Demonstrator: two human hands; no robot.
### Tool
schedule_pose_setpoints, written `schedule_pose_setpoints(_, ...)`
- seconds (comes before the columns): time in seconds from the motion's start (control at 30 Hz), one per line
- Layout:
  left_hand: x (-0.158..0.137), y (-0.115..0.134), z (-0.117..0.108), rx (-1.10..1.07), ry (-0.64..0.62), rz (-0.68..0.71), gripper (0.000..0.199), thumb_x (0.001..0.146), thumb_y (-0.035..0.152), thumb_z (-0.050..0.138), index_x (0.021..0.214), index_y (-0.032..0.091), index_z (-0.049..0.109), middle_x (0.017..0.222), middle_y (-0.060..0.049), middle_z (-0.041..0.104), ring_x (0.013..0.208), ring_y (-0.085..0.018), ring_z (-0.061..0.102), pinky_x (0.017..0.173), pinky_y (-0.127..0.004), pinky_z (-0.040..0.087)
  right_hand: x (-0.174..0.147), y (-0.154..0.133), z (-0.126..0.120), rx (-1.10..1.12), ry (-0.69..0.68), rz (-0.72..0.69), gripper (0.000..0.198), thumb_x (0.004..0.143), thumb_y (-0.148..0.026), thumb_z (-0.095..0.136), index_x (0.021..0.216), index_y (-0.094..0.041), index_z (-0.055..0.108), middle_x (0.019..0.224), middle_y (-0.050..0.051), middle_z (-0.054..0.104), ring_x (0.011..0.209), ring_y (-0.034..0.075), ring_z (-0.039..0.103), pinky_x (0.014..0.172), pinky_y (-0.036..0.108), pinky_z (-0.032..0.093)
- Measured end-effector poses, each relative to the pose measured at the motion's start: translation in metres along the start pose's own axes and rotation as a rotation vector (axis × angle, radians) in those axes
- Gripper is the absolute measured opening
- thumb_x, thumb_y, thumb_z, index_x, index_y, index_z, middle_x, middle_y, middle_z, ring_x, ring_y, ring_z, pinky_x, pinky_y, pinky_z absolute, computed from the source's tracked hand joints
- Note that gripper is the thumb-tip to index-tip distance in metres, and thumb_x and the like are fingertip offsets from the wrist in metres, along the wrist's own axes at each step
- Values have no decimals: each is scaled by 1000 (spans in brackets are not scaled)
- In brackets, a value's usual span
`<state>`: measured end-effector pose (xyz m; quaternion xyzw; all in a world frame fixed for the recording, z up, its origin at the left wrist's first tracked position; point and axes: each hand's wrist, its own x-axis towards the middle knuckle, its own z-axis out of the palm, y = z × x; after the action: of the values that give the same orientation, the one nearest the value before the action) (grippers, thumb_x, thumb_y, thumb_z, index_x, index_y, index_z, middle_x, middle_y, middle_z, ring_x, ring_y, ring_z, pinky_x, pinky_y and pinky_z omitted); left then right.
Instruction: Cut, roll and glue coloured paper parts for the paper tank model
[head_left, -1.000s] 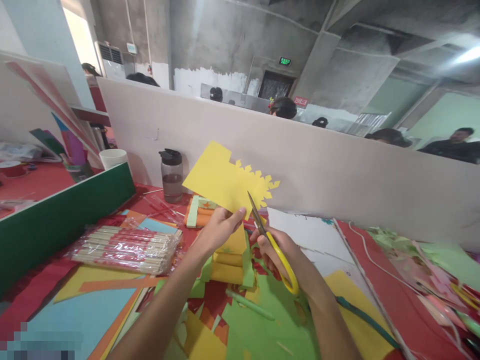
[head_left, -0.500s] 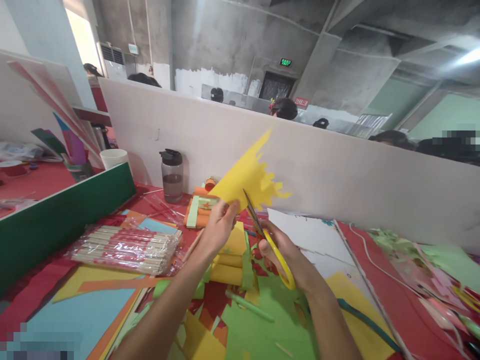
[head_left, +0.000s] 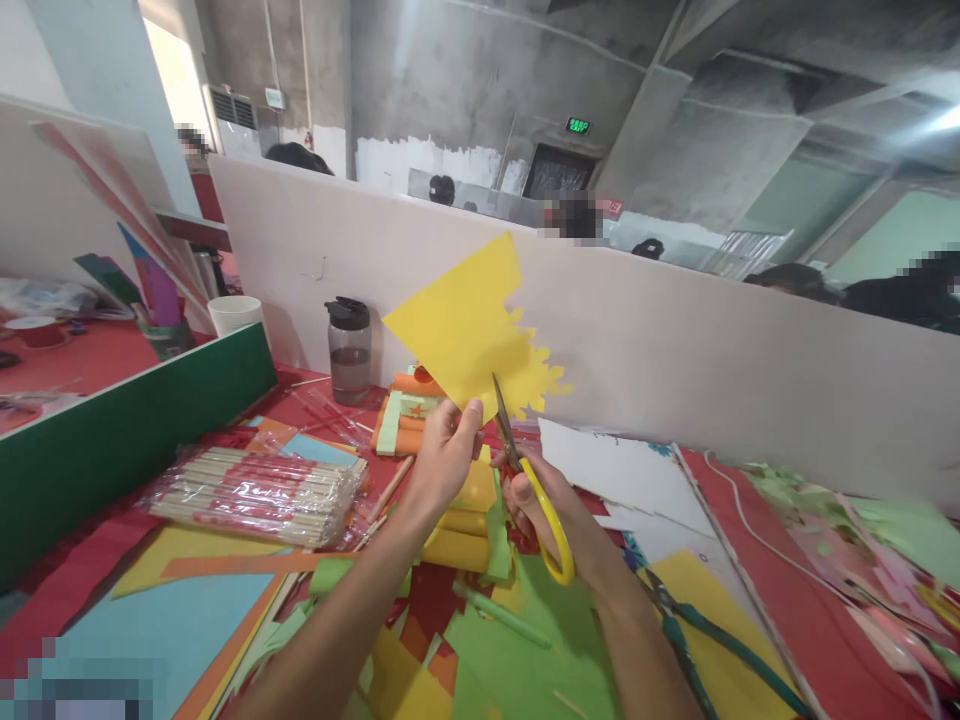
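My left hand (head_left: 450,450) pinches the lower edge of a yellow sheet of paper (head_left: 469,320), thumb in front. The sheet stands up above the table, and its right side is cut into a jagged, notched outline. My right hand (head_left: 551,505) is closed round the yellow handles of a pair of scissors (head_left: 544,510). Their blades point up and left, at the sheet's lower edge just right of my left thumb. Below my hands lie rolled yellow paper tubes (head_left: 457,550) with a green band. Behind my left hand is a bundle of orange paper rolls (head_left: 409,425) banded in pale green.
A plastic-wrapped pack of wooden sticks (head_left: 255,495) lies left, near a water bottle (head_left: 349,350) and a white cup (head_left: 235,313). Green paper (head_left: 540,630) and scraps cover the front. Green-handled pliers (head_left: 720,635) lie right. A white partition (head_left: 675,340) stands behind; people sit beyond it.
The yellow sheet has turned in my left hand, so its broad face and a plain corner at the left now show. The scissors have shifted slightly left. The pliers have come into fuller view.
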<state>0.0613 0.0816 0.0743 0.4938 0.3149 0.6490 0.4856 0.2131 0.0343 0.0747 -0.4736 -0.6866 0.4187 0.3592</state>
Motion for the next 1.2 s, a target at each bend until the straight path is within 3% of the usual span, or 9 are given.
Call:
schedule_pose_setpoints(0.43,0,0,-2,63,20,3,33,93,47,52,76,19,47,57,7,41,47,-7,40,46,-20,32,4,12,3,64,-2,26,57,88,-70,51,112,-19,52,60,-8,40,41,8,33,39,21,25)
schedule_pose_setpoints(0.77,2,2,-4,85,-37,-6,31,92,46,52,77,19,48,59,7,41,46,-6,40,46,-20,31,-4,-23,-4,-22,-29,73,68,82,-79,48,111,-18,54,67,-4,42,53,12,40,50,25,37)
schedule_pose_setpoints(1.2,1,5,-7,139,-74,-10,29,95,43,49,81,18,50,59,6,41,49,-7,41,48,-21,32,-2,-19,-2,-42,-16,59,61,85,-75,48,107,-19,54,62,-6,42,48,11,39,46,24,34)
